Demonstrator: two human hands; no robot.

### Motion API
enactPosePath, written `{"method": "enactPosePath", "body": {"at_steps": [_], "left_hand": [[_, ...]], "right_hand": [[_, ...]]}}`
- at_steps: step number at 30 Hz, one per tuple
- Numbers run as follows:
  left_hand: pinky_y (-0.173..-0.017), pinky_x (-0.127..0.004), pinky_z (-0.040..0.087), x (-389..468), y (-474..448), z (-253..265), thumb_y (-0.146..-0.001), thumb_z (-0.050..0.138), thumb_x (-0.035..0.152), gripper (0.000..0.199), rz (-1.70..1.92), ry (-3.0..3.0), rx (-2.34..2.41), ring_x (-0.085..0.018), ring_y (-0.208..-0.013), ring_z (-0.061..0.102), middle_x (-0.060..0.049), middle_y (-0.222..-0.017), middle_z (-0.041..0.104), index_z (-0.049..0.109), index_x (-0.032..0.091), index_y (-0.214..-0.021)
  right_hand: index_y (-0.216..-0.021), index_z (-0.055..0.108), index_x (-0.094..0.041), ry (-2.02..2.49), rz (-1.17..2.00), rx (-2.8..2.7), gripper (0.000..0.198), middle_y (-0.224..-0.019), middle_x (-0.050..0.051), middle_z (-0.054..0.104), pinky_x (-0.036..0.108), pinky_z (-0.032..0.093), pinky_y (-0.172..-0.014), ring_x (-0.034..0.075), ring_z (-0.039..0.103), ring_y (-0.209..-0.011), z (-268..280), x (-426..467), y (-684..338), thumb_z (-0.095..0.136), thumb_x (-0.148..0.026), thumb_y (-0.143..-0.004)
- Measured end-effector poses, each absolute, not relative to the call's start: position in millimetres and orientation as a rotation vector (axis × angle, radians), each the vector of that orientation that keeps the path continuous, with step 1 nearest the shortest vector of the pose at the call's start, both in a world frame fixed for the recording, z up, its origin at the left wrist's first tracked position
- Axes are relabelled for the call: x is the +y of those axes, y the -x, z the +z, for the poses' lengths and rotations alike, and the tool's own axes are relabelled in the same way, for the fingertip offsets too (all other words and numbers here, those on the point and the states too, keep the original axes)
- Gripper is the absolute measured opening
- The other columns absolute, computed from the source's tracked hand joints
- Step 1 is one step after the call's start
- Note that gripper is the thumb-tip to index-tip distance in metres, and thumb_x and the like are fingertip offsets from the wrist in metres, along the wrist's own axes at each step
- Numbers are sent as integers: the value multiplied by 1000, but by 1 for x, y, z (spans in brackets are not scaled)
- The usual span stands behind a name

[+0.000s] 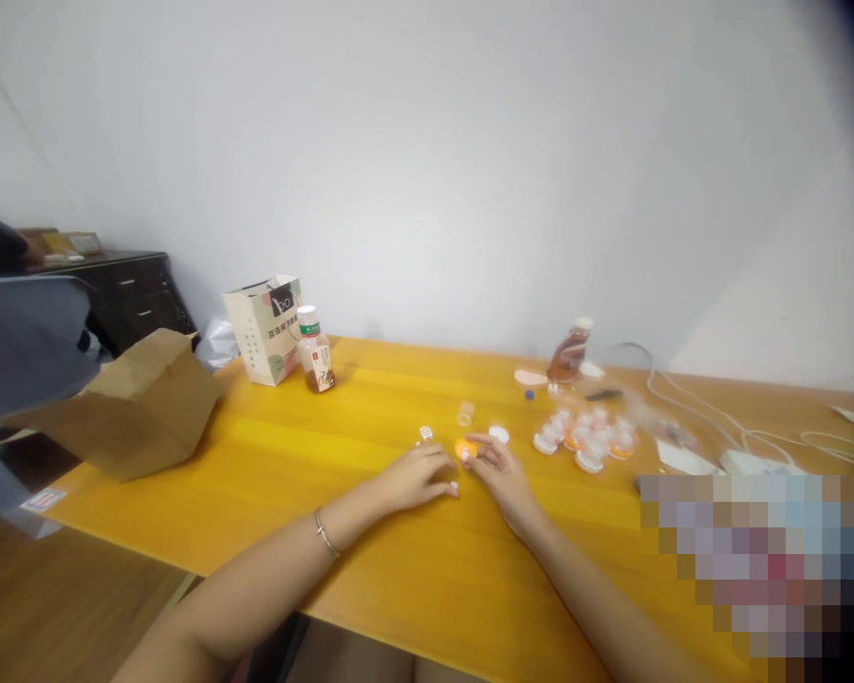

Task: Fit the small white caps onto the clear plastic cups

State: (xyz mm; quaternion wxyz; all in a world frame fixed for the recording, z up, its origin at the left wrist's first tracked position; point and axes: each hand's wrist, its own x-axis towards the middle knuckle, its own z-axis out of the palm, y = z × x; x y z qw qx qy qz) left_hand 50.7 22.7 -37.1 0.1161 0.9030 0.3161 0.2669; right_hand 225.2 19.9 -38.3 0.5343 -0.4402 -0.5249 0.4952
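My right hand (502, 479) pinches a small round orange lid (462, 448) between thumb and fingers, just above the yellow wooden table (370, 588). To its left, my left hand (418, 477) rests palm down with the thumb apart from the bent fingers, and I see nothing held in it. Beyond the left fingertips lies a small white square piece with a dark pattern (426, 433). A small clear cup (465, 414) stands past the orange lid, and a white disc (499, 434) lies behind my right fingers.
Several small clear cups with white and orange bases (590, 441) cluster at right. Behind them stands a brown-liquid bottle (570, 351). At left are an open cardboard box (149, 408), a paper bag (260, 332) and another bottle (315, 351). White cables (683, 403) cross the right side.
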Motion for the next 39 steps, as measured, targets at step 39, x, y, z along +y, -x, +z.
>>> {"method": "enactPosePath", "body": {"at_steps": [39], "left_hand": [[-64,-24,30,35,-38,-28,-86,40,26,21,1013,-3189,909,-10,-74,50,-1,-80,60,59,19,-82]], "right_hand": [[-81,51,-20,950,1368,-1419,31,-68,-2,61,29,43,-72,12,58,-66,-42,15,-218,68,-36,-61]]}}
